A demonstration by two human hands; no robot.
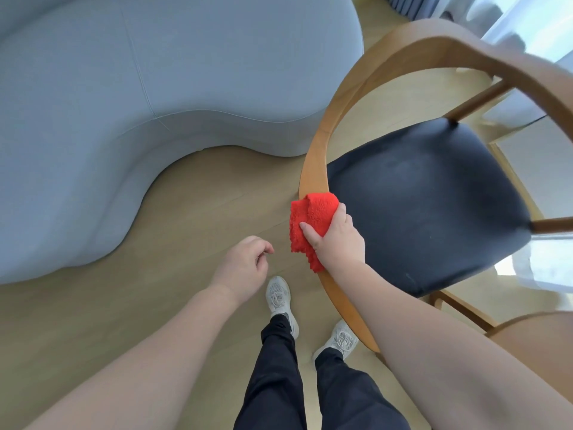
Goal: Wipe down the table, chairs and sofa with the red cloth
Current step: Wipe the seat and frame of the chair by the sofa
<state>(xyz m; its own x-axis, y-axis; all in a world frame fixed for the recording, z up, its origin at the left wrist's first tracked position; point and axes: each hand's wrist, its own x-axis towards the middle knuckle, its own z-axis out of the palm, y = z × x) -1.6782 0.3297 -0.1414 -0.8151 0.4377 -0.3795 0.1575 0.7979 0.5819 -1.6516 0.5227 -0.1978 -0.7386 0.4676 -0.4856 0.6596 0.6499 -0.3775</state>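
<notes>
Pale wood-plank flooring (192,193) fills the middle of the head view, bordered at the upper left by a large, curved sofa upholstered in light blue-grey fabric (124,103), whose rounded front edge bulges toward the centre. At the right stands a wooden chair with a curved, hoop-shaped backrest rail and a black padded seat (418,206); the rail arcs from the upper right, down past the seat's left side, to the lower centre. A red, fluffy microfibre cloth (310,225) is wrapped over this rail at the left of the seat, and it is gripped there by the right hand (336,240), whose thumb is pressed on the outer face of the cloth while the other fingers are curled over the inner side, against the rail. The left hand (245,265) is held in the air over the floor, apart from both chair and sofa, its fingers loosely curled and holding nothing. Below the hands, dark trousers (279,383) and pale grey mesh trainers (279,297) are seen on the floor, just beside the rail's lower end. Sheer white curtains (533,32) are seen at the upper right, and a rounded edge of another brown wooden surface (542,339) shows at the lower right.
</notes>
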